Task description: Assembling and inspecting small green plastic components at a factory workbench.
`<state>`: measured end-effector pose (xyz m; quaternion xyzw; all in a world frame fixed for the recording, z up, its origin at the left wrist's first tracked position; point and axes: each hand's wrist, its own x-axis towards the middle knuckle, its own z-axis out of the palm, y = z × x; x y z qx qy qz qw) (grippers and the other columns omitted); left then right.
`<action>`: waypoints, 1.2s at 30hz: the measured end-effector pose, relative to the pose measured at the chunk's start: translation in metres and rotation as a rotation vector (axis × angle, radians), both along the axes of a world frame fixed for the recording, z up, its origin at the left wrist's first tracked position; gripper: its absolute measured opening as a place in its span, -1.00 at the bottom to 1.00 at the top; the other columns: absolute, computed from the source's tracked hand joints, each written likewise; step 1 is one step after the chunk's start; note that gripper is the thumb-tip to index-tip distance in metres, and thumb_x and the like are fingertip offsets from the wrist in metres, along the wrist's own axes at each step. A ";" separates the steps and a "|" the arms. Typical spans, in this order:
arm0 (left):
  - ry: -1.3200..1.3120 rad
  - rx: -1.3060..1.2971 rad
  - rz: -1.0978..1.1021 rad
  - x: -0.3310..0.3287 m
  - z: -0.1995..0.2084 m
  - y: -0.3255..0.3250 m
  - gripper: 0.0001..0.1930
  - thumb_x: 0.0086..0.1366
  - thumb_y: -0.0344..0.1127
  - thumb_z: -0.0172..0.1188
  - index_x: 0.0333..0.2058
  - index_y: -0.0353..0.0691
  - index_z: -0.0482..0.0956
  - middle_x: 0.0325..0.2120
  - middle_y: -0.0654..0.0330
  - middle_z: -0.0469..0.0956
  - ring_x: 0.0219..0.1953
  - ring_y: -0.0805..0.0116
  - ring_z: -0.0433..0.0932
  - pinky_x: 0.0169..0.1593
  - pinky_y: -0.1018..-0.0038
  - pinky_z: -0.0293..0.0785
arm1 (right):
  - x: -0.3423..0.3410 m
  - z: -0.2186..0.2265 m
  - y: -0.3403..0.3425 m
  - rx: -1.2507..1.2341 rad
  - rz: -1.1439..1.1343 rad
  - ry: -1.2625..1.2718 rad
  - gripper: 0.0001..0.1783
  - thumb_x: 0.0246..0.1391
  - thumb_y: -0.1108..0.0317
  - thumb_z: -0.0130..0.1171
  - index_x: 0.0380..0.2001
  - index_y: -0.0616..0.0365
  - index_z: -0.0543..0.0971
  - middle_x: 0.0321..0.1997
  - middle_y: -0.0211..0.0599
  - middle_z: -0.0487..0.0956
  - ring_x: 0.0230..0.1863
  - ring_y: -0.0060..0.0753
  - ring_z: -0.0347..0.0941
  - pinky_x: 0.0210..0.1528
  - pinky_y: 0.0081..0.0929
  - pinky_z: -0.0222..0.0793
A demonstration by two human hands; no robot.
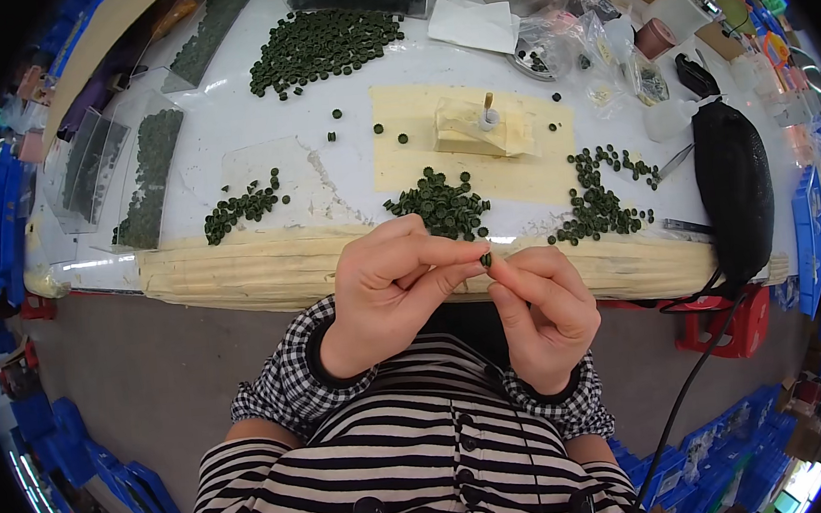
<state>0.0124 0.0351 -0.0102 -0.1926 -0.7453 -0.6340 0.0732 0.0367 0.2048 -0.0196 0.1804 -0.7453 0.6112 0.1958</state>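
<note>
At the desk's (198, 133) left edge stands a clear bin (149, 181) of dark green pieces. Right of it, a small cluster (241, 210) lies near the front edge, and a large heap (326, 46) sits toward the far edge. The left hand's (380, 293) thumb and forefinger pinch a small green piece (486, 261) just off the front edge. Beyond it is another pile (440, 206). The right hand (545, 313) has a fingertip at the piece; whether it grips, I cannot tell. A scattered group (604, 198) lies toward the front right corner.
</note>
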 end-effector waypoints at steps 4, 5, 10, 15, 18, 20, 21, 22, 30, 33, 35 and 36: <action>0.009 -0.002 0.004 0.000 -0.001 0.001 -0.78 0.06 -0.53 0.32 -0.26 -0.21 0.68 -0.70 0.38 0.25 -0.64 0.60 0.15 -0.57 0.62 0.03 | -0.001 -0.003 0.000 0.031 -0.026 0.048 -0.63 -0.18 0.69 0.28 -0.20 0.25 0.64 -0.38 -0.29 0.55 -0.41 -0.44 0.43 -0.38 -0.63 0.33; 0.015 -0.008 0.001 -0.001 -0.001 0.000 -0.78 0.06 -0.53 0.32 -0.26 -0.21 0.68 -0.70 0.38 0.27 -0.64 0.60 0.15 -0.57 0.62 0.04 | -0.001 -0.003 0.000 0.041 -0.034 0.059 -0.63 -0.18 0.69 0.29 -0.20 0.24 0.64 -0.38 -0.29 0.55 -0.41 -0.43 0.43 -0.37 -0.62 0.33; 0.019 -0.018 -0.002 0.000 0.003 0.001 -0.77 0.06 -0.55 0.31 -0.26 -0.21 0.67 -0.69 0.35 0.33 -0.62 0.59 0.19 -0.58 0.61 0.08 | -0.001 -0.001 0.000 0.044 0.007 0.035 -0.67 -0.15 0.70 0.25 -0.21 0.29 0.63 -0.36 -0.26 0.54 -0.36 -0.42 0.42 -0.32 -0.61 0.32; 0.018 -0.037 -0.040 -0.002 0.004 -0.002 -0.77 0.07 -0.55 0.30 -0.26 -0.21 0.67 -0.68 0.33 0.36 -0.62 0.58 0.22 -0.58 0.62 0.11 | -0.001 0.002 0.003 0.066 0.043 0.023 -0.67 -0.15 0.71 0.24 -0.22 0.31 0.63 -0.35 -0.26 0.54 -0.34 -0.41 0.42 -0.30 -0.60 0.31; -0.011 -0.057 -0.047 -0.002 0.002 -0.004 -0.77 0.06 -0.55 0.30 -0.26 -0.20 0.68 -0.68 0.32 0.37 -0.63 0.56 0.24 -0.57 0.62 0.13 | -0.002 0.001 0.003 0.089 0.037 0.053 -0.66 -0.17 0.71 0.26 -0.22 0.28 0.63 -0.37 -0.28 0.54 -0.37 -0.41 0.42 -0.32 -0.60 0.32; 0.014 -0.046 -0.034 -0.002 0.003 -0.002 -0.78 0.06 -0.55 0.31 -0.26 -0.20 0.68 -0.68 0.32 0.37 -0.63 0.56 0.23 -0.58 0.61 0.13 | -0.004 0.000 0.004 0.103 0.026 0.080 -0.63 -0.18 0.68 0.29 -0.20 0.24 0.64 -0.40 -0.32 0.54 -0.41 -0.42 0.43 -0.36 -0.58 0.34; 0.025 -0.040 -0.029 -0.002 0.003 -0.001 -0.78 0.06 -0.55 0.31 -0.26 -0.20 0.68 -0.69 0.32 0.37 -0.64 0.56 0.23 -0.58 0.61 0.13 | -0.004 0.000 0.003 0.095 0.024 0.074 -0.63 -0.19 0.68 0.29 -0.20 0.24 0.64 -0.40 -0.32 0.54 -0.41 -0.42 0.43 -0.36 -0.58 0.34; 0.031 -0.042 -0.025 -0.002 0.003 -0.001 -0.78 0.06 -0.55 0.31 -0.26 -0.20 0.68 -0.69 0.32 0.37 -0.64 0.56 0.23 -0.58 0.61 0.13 | -0.004 0.000 0.003 0.088 0.023 0.069 -0.63 -0.19 0.68 0.29 -0.20 0.24 0.64 -0.40 -0.32 0.54 -0.41 -0.42 0.43 -0.37 -0.59 0.33; 0.035 -0.054 -0.031 -0.004 0.003 -0.004 -0.78 0.07 -0.54 0.31 -0.26 -0.20 0.68 -0.69 0.35 0.35 -0.64 0.59 0.21 -0.59 0.63 0.09 | -0.004 -0.002 0.002 0.067 0.010 0.043 -0.63 -0.18 0.69 0.28 -0.20 0.22 0.64 -0.40 -0.30 0.54 -0.41 -0.41 0.43 -0.38 -0.60 0.33; 0.022 -0.035 -0.008 -0.003 0.001 -0.002 -0.76 0.01 -0.53 0.36 -0.27 -0.21 0.68 -0.71 0.40 0.26 -0.64 0.61 0.15 -0.57 0.64 0.02 | -0.004 -0.002 0.002 0.073 0.012 0.051 -0.63 -0.18 0.68 0.28 -0.20 0.22 0.64 -0.40 -0.30 0.54 -0.42 -0.41 0.43 -0.38 -0.60 0.33; 0.017 -0.031 -0.009 -0.003 0.000 -0.002 -0.76 0.01 -0.53 0.36 -0.28 -0.21 0.68 -0.71 0.40 0.26 -0.64 0.61 0.15 -0.57 0.64 0.02 | -0.005 -0.003 0.002 0.070 0.016 0.059 -0.62 -0.18 0.68 0.29 -0.19 0.21 0.64 -0.41 -0.30 0.54 -0.42 -0.42 0.43 -0.38 -0.60 0.33; 0.014 -0.029 -0.010 -0.003 -0.001 -0.002 -0.76 0.01 -0.53 0.36 -0.28 -0.22 0.68 -0.71 0.40 0.26 -0.64 0.61 0.15 -0.56 0.64 0.02 | -0.005 -0.003 0.002 0.073 0.016 0.060 -0.62 -0.18 0.68 0.29 -0.19 0.21 0.64 -0.41 -0.30 0.54 -0.42 -0.42 0.43 -0.38 -0.60 0.33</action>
